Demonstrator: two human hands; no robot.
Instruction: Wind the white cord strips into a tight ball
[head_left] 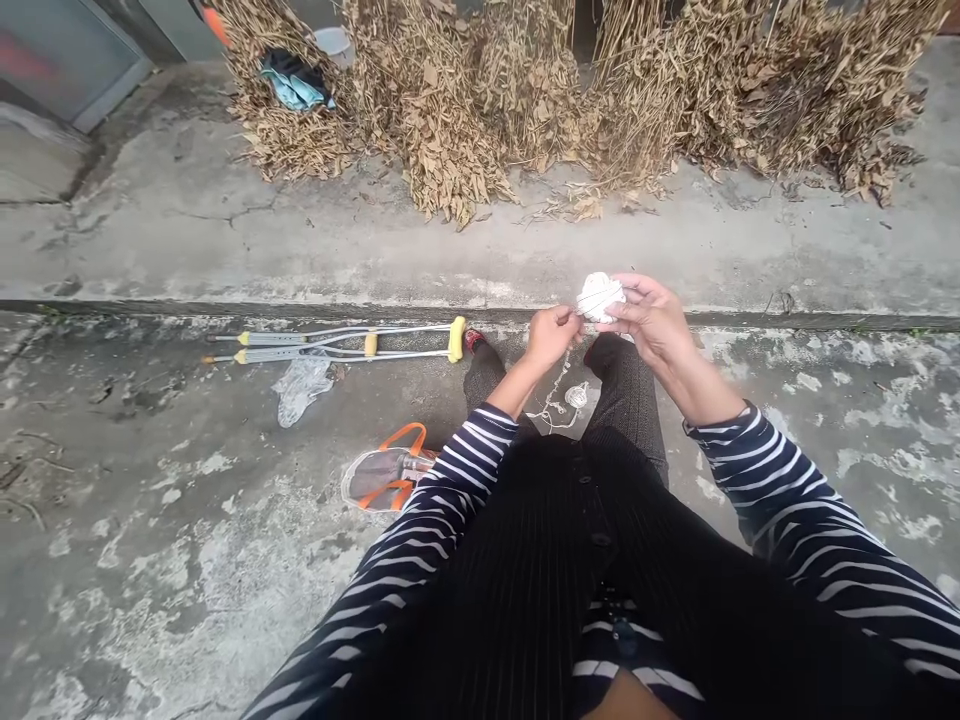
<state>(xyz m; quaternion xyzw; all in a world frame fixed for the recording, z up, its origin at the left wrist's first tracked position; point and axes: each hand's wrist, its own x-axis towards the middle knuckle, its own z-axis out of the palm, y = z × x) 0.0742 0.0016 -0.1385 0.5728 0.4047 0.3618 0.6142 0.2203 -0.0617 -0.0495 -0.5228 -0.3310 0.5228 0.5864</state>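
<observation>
A white twisted-cord ball (600,297) is held in the air above the person's knees, between the two hands. The left hand (551,336) is pressed into a pinch at the lower left of the ball, with its fingertips close together, apparently gripping the cord there. The right hand (651,322) is partly spread, with its fingers curved over the top of the ball.

A loose white cord (555,398) runs down from the left hand and lies in slack loops beside a small white coil (576,396), on the concrete floor (157,570) between the person's feet. The work in hand appears to be cord handling at the ball's surface. Continued handling calls for a firm right-hand hold and a free run of cord.

Two grey aluminium crutches (337,342) with yellow grips lie on the floor to the left. Near them are a clear plastic bag (302,388) and a grey bag with orange handles (388,472). Dried brown leafy plant stalks (570,100) are piled beyond a raised concrete step (480,300).
</observation>
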